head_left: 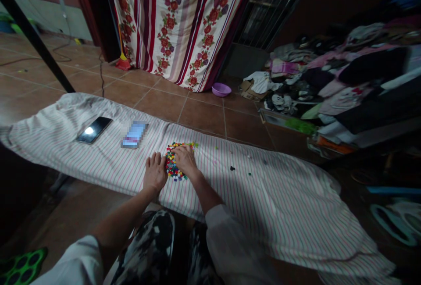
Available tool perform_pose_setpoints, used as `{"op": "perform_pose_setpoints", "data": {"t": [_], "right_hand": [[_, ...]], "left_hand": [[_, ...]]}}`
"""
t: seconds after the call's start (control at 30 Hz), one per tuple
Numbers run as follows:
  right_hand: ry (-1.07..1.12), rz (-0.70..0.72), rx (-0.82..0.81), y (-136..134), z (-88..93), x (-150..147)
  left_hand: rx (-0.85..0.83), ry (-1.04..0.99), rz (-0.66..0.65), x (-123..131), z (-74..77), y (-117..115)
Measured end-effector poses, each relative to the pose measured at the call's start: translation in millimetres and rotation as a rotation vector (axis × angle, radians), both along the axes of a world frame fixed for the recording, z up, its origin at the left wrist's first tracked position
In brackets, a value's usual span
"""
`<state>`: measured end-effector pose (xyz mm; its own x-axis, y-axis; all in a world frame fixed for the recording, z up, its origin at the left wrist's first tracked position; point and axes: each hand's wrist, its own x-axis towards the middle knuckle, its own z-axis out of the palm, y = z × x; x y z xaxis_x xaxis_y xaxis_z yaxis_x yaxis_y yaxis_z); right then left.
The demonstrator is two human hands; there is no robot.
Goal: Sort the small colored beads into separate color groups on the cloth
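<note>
Right hand (185,160) bends its fingers over a heap of small coloured pieces (171,172) on striped cloth (279,206), whether pinching any I cannot tell, while the left hand (155,172), loosely spread, flanks the heap, a lit phone (134,135) farther left.

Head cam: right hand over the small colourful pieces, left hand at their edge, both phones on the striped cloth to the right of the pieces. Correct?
One error: the dark-screened phone and the lit phone lie to the left of the small colourful pieces, as the head view shows. The right hand, left hand and striped cloth are as you say.
</note>
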<state>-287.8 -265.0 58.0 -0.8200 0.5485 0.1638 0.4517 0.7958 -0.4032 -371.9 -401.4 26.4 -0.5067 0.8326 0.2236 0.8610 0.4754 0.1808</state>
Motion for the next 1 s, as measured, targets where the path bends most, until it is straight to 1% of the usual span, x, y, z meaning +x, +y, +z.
{"op": "perform_pose_setpoints", "data": {"t": [0.1,0.23,0.43,0.67,0.83,1.0], "right_hand": [[-0.048,-0.028,0.024,-1.3,5.8,-13.9],[-0.132,-0.082,0.070,1.4,9.2,-27.4],[-0.241,-0.117,0.079,7.1,14.5,-40.1],[-0.369,-0.164,0.138,0.8,24.0,-53.1],[-0.367,-0.187,0.103,-0.5,22.4,-56.3],[-0.306,-0.192,0.070,-0.6,17.7,-50.1]], "left_hand": [[-0.009,-0.007,0.007,0.4,0.4,0.4],[-0.022,-0.017,0.007,0.4,0.1,0.8],[-0.008,-0.013,0.009,0.0,-2.1,1.1],[-0.010,-0.030,0.011,0.1,-2.4,1.7],[-0.022,-0.029,0.009,0.2,-1.9,1.8],[-0.012,-0.010,0.011,0.3,-2.6,0.8]]}}
